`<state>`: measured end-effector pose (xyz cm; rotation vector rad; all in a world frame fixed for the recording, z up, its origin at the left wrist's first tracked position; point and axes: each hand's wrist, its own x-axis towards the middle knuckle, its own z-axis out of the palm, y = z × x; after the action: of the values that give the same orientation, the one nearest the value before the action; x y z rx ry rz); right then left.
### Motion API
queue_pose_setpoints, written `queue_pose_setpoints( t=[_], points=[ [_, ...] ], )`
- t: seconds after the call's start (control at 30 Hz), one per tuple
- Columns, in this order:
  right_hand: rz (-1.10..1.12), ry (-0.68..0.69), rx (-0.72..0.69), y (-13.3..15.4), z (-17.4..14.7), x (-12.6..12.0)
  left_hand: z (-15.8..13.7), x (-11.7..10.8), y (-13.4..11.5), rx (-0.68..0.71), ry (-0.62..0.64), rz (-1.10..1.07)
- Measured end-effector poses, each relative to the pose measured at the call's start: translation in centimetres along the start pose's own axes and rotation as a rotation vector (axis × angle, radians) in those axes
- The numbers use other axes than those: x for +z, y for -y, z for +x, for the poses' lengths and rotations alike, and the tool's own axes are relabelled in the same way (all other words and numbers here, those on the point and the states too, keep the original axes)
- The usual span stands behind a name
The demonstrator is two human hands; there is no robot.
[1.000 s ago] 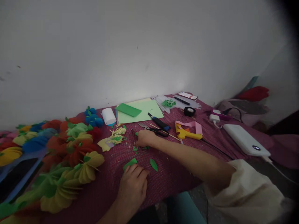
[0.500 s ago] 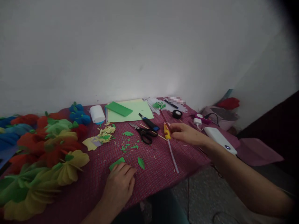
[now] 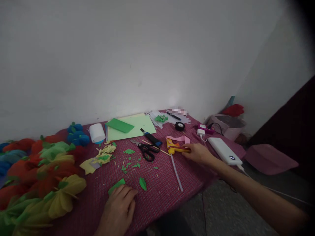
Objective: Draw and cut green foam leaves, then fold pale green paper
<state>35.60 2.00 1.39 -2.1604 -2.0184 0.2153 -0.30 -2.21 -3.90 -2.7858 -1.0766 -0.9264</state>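
My right hand (image 3: pixel 198 153) grips the end of a yellow hot glue gun (image 3: pixel 171 146), which lies low over the table with its nozzle end hard to make out. A whitish glue stick (image 3: pixel 176 173) runs from it toward the front edge. My left hand (image 3: pixel 119 208) rests on the tabletop, fingers loosely bent, partly covering a green paper piece (image 3: pixel 116 185). To its right lies a cut green paper leaf (image 3: pixel 142 183). Black-handled scissors (image 3: pixel 147 151) and a blue-and-black cutter (image 3: pixel 151 137) lie between the hands, farther back. A pink strip (image 3: pixel 180 138) curves behind the glue gun.
Colourful paper flowers (image 3: pixel 46 164) crowd the left side. Yellow and green scraps (image 3: pixel 105 154), pale green sheets (image 3: pixel 145 126) and a white roll (image 3: pixel 97 132) lie behind. A black tape measure (image 3: pixel 179 126), a power bank (image 3: pixel 224 150) and a purple socket strip (image 3: pixel 208 129) sit at right.
The glue gun has turned from pointing away to lying crosswise, its end now in my right hand. The pink strip shows behind it. My left hand stays by the green paper; the view has shifted slightly.
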Motion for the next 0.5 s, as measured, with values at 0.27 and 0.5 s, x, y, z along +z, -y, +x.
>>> queue_pose_setpoints(
  t=[0.27, 0.5],
  points=[
    [-0.155, 0.040, -0.082, -1.4, 1.7, 0.6, -0.1, -0.4, -0.1, 0.018, 0.012, 0.024],
    [-0.251, 0.041, -0.041, -4.5, 4.7, 0.2, -0.4, -1.7, 0.5, -0.012, 0.102, 0.034]
  ],
)
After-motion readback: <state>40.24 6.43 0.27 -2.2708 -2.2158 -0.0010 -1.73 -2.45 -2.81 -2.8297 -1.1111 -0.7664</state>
